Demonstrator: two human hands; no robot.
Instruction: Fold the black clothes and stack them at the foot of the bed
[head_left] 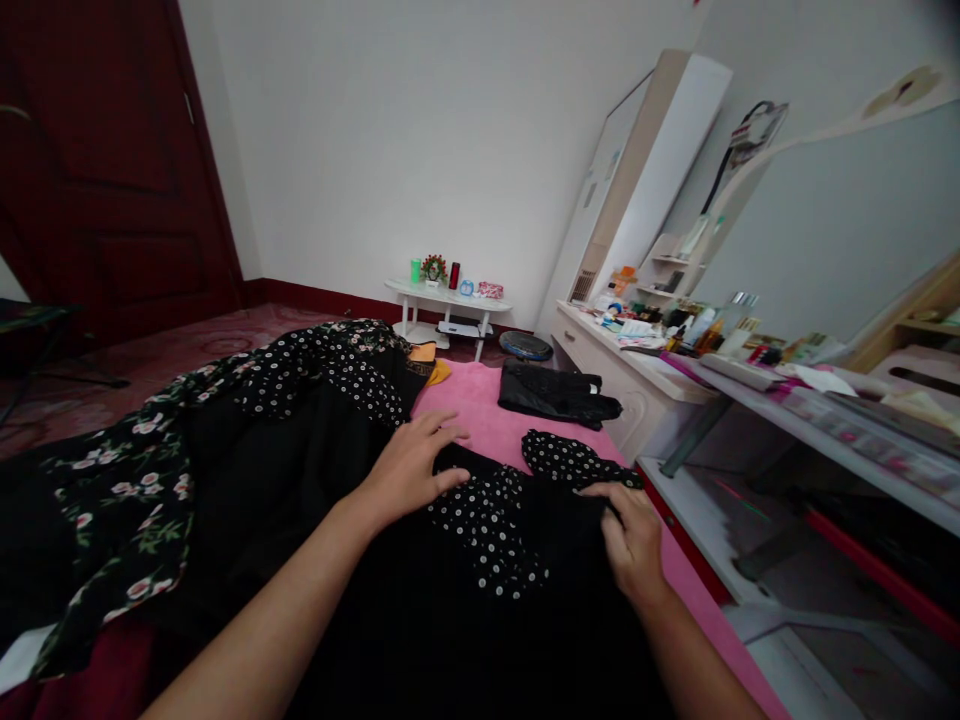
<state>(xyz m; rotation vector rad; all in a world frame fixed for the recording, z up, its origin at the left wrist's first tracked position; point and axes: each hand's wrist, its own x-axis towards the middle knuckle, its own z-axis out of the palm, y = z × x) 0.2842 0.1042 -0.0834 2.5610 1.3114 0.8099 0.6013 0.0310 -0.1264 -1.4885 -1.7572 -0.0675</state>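
Keep tension light and even across black dotted garment (491, 530), lying on pink cover (476, 390), with left hand (409, 468) open and splayed at its far edge, right hand (634, 535) curled at its right side, pinch or mere contact impossible to tell.

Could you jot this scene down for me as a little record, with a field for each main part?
Left hand: fingers spread, at the edge of a white-dotted black cloth
Right hand: fingers curled at the black cloth; firmness of grip unclear
Surface: pink cover
Beyond the hands: folded black bundle
Left side: black floral cloth
Right side: white dressing table crowded with bottles
By the far wall: small white table with a green cup
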